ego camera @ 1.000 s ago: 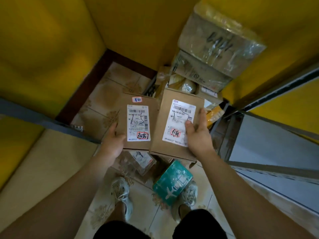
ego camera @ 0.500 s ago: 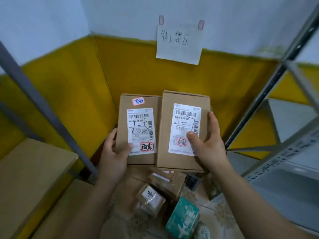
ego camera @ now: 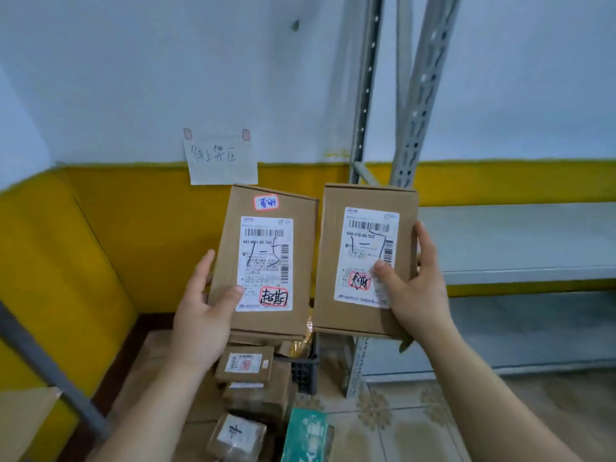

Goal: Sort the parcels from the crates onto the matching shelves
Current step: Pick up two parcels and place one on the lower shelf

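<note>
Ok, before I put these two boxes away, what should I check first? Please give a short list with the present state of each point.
1. Left hand holds the left box securely: ok, thumb on its front.
2. Right hand holds the right box securely: ok, thumb on its label.
3. Both labels face the camera, handwriting visible: ok.
4. Grey shelf matches either label: cannot tell, no shelf marking shows.
5. A hand free for another parcel: not ok, both are full.
</note>
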Available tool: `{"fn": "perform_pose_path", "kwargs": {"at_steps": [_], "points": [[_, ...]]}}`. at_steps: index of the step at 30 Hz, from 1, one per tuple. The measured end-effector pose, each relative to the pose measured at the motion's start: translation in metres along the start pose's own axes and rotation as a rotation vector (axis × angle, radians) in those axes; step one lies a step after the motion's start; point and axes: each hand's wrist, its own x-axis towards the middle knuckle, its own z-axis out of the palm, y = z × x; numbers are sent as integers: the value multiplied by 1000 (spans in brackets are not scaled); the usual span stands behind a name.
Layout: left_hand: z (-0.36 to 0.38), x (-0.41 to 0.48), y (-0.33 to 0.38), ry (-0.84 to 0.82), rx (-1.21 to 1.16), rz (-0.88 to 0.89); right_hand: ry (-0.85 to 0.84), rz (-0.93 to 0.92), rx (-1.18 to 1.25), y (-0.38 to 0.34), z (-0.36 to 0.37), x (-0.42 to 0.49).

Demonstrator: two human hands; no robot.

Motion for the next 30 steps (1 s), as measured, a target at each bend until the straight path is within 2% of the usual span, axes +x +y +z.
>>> {"fn": "perform_pose_path", "kwargs": {"at_steps": [7,14,21,30], "points": [[142,-73,60,-268,-116,66,215,-23,-176,40,-182,-28],[280,-147,102,-493,-165,73,448,119,-129,91,-327,-57],[364,-137,111,-574,-151,46,533,236,-77,133,-381,-25],[491,-52,116,-621,-153,66,573,253,-85,174,-406,98]]}}
